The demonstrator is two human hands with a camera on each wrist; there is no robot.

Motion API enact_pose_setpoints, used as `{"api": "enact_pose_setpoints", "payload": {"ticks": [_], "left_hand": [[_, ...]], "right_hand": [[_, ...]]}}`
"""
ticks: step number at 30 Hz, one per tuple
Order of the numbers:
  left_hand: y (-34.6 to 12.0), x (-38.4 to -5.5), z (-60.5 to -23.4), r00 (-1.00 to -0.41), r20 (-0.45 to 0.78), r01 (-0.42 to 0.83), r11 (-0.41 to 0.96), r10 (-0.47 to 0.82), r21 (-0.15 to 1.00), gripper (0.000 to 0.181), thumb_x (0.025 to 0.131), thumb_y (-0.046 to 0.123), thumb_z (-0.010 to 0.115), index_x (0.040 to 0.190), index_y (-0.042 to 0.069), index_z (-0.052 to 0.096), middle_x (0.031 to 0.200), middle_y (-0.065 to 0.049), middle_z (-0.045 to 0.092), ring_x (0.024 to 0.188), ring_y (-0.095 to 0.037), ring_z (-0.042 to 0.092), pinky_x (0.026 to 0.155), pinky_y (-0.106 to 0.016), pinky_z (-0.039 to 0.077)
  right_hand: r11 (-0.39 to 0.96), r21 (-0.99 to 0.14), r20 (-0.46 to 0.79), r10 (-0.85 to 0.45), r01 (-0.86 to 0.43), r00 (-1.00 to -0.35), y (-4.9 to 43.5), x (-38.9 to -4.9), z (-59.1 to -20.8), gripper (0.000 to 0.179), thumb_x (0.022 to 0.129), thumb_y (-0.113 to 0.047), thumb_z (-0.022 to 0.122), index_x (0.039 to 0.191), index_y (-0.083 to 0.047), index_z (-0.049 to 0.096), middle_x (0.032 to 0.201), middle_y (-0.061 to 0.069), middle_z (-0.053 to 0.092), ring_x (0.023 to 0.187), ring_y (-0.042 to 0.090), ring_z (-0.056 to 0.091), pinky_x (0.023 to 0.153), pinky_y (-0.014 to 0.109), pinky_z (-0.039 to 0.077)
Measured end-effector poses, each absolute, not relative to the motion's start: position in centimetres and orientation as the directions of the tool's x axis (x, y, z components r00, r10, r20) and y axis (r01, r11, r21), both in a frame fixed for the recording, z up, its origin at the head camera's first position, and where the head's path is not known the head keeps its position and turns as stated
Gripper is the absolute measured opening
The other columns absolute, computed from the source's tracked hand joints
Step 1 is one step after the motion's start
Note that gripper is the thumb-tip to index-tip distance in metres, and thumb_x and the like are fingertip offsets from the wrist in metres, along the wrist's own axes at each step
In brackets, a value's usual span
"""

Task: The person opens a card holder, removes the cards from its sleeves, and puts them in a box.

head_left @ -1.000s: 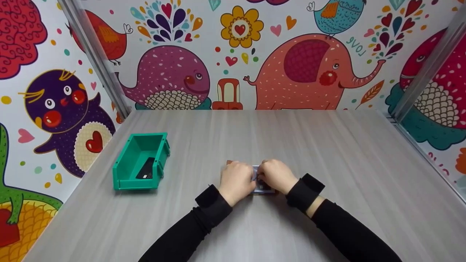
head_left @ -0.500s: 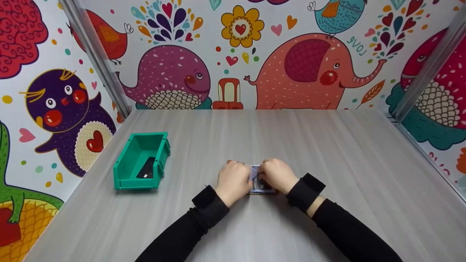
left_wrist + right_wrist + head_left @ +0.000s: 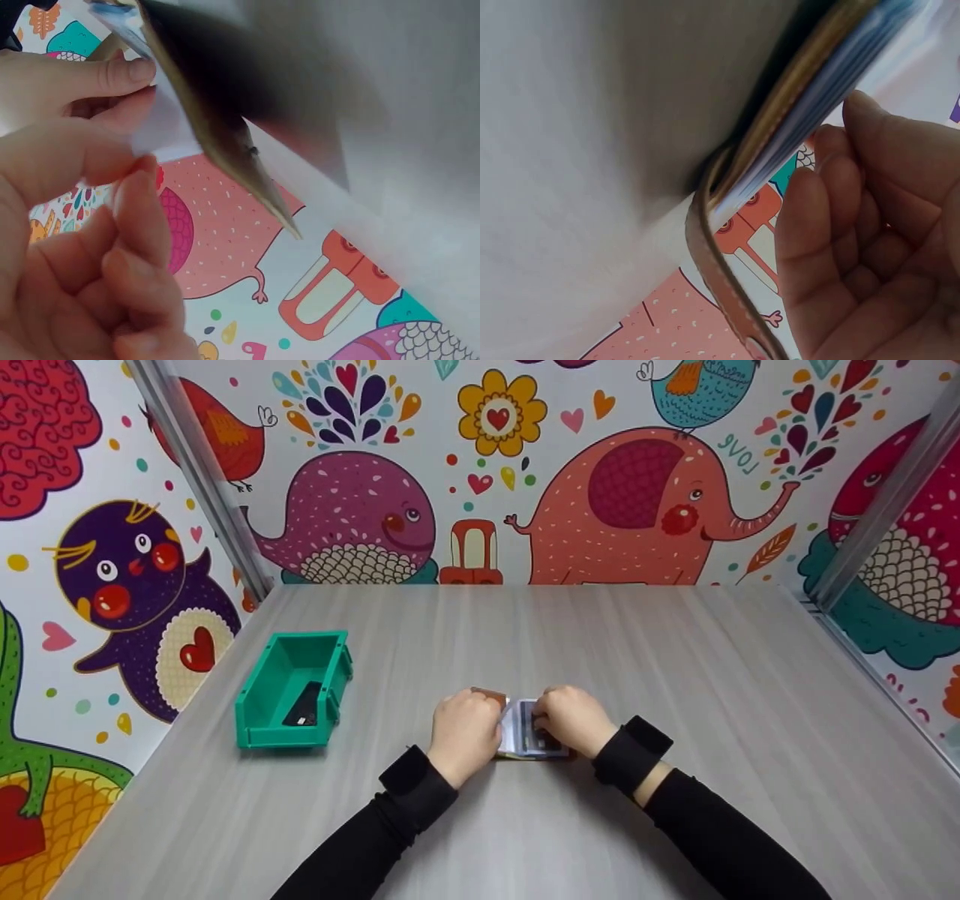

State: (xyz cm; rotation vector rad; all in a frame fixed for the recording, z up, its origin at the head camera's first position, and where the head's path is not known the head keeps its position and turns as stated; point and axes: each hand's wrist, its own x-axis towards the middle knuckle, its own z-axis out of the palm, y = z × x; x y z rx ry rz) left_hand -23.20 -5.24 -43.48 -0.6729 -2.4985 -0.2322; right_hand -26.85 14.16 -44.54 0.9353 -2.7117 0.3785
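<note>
A brown leather card holder [image 3: 490, 694] lies open on the table, its clear plastic sleeves [image 3: 514, 733] spread between both hands. Seen from the left wrist, the thumb and forefinger of my left hand [image 3: 465, 735] pinch the edge of a clear sleeve [image 3: 169, 131]. My right hand [image 3: 574, 721] is at the right-hand sleeves, over a dark insert, with its fingers curled and its thumb at the sleeve edge in the right wrist view. A stitched brown strap [image 3: 724, 274] with a snap hangs out from the stack of sleeves [image 3: 795, 127] there.
A green bin [image 3: 282, 738] stands at the left of the table with a black flat item [image 3: 304, 706] inside. Patterned panels [image 3: 360, 517] enclose the table at the back and sides.
My left hand has moved to the left, drawing a clear sleeve with it, and more of the sleeves and brown cover shows between the hands. My right hand has hardly moved.
</note>
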Motion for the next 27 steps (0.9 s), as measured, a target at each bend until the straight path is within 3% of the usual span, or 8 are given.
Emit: {"api": "enact_pose_setpoints", "payload": {"ticks": [9, 16, 27], "left_hand": [[-5.9, -23.6, -43.6, -0.806, 0.491, 0.447, 0.884, 0.33, 0.139, 0.03, 0.068, 0.004, 0.071, 0.053, 0.013, 0.047, 0.054, -0.001, 0.051, 0.051, -0.023, 0.054, 0.043, -0.037, 0.04], [-6.6, -23.9, -43.6, -0.878, 0.388, 0.377, 0.905, 0.281, 0.197, 0.027, 0.07, 0.006, 0.068, 0.055, 0.013, 0.047, 0.057, -0.001, 0.053, 0.053, -0.023, 0.053, 0.046, -0.039, 0.042], [-6.9, -24.3, -43.9, -0.923, 0.285, 0.329, 0.916, 0.259, 0.231, 0.034, 0.072, 0.004, 0.065, 0.051, 0.016, 0.041, 0.055, 0.002, 0.047, 0.051, -0.019, 0.047, 0.044, -0.039, 0.042]], "right_hand": [[0.751, -0.171, 0.31, -0.573, -0.638, -0.758, 14.3, -26.8, -44.5, 0.02, 0.075, -0.004, 0.08, 0.065, -0.01, 0.064, 0.067, 0.003, 0.057, 0.059, 0.018, 0.056, 0.056, 0.037, 0.048], [0.761, -0.18, 0.285, -0.566, -0.624, -0.773, 14.2, -26.9, -44.5, 0.02, 0.078, -0.005, 0.08, 0.066, -0.01, 0.065, 0.069, 0.003, 0.058, 0.062, 0.019, 0.057, 0.057, 0.038, 0.049], [0.756, -0.184, 0.289, -0.569, -0.628, -0.77, 14.3, -26.9, -44.5, 0.021, 0.077, -0.005, 0.08, 0.065, -0.011, 0.064, 0.07, 0.003, 0.058, 0.062, 0.021, 0.058, 0.057, 0.038, 0.049]]}}
